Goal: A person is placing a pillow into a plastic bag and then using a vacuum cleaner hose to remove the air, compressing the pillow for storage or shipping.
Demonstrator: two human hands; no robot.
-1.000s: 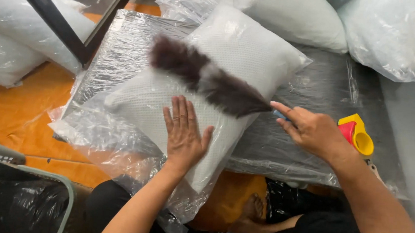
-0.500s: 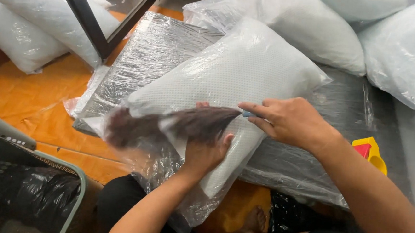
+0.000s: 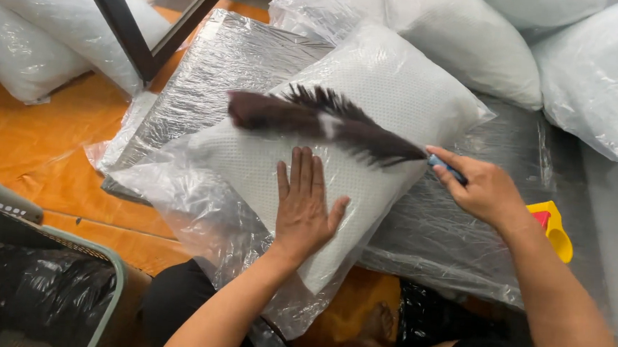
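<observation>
Orange floor [image 3: 32, 135], work area at centre: stack of grey plastic-wrapped sheets [image 3: 222, 68] under a white pillow [image 3: 386, 85]. Black frame leg [image 3: 125, 26] at 11 o'clock.

Step in hand, as judged: brushing pillow face with dark feather duster [image 3: 312, 120].
- Left hand [image 3: 305, 209]: flat on pillow at 6 o'clock of centre, fingers spread and straight, gripping nothing, pinning pillow down.
- Right hand [image 3: 483, 191]: at 3 o'clock, fingers closed round the duster's blue handle [image 3: 444, 166]; feathers laid across pillow toward 9 o'clock, touching fabric.
- Stroke calls for light pressure w/ pillow kept pinned flat, else cover likely to bunch.

Containers:
- Clear plastic bag [image 3: 186, 194]: loose round pillow's 7 o'clock end; how far pillow sits inside, cannot tell.
- Green-rimmed basket [image 3: 113, 283] at 8 o'clock: black plastic [image 3: 51, 293] inside, contents otherwise not visible.
- Bagged pillows [image 3: 24, 42] at 10 o'clock, more [image 3: 600, 84] at 1–2 o'clock, each sealed in clear film.

Yellow and red tool [image 3: 552, 228] at 3 o'clock, just beside right wrist, untouched.
</observation>
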